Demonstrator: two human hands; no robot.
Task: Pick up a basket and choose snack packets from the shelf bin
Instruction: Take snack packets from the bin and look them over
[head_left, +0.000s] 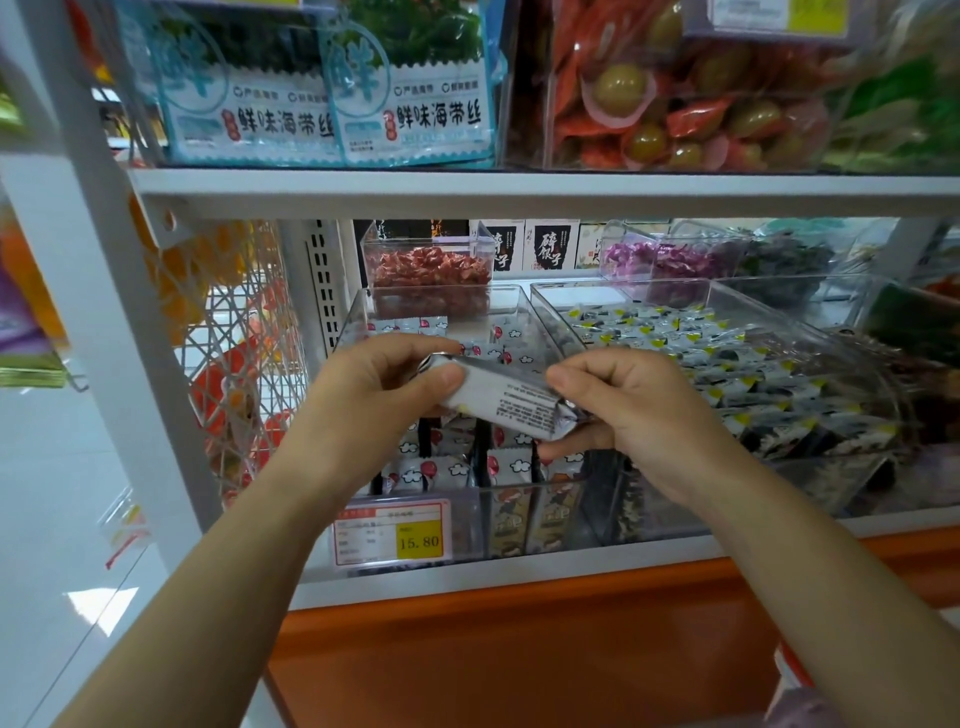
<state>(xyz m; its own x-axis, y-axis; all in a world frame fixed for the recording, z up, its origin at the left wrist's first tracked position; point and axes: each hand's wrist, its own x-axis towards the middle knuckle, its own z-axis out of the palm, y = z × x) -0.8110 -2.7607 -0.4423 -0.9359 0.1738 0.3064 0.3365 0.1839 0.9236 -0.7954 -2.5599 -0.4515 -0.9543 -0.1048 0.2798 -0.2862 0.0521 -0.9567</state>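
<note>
A silver snack packet (506, 400) with small printed text is held between both hands above a clear shelf bin (358, 317). My left hand (379, 384) pinches its left end with thumb and fingers. My right hand (628, 405) grips its right end, fingers curled round it. The bin below holds several white packets (431, 473) with red and cloud prints. No basket is in view.
To the right, a second clear bin (779, 301) holds several grey and yellow packets (727, 358). A price tag (392, 532) reading 15.80 hangs on the shelf front. The upper shelf (519, 189) carries seaweed packs and a box of wrapped snacks. A white wire rack (239, 353) stands at the left.
</note>
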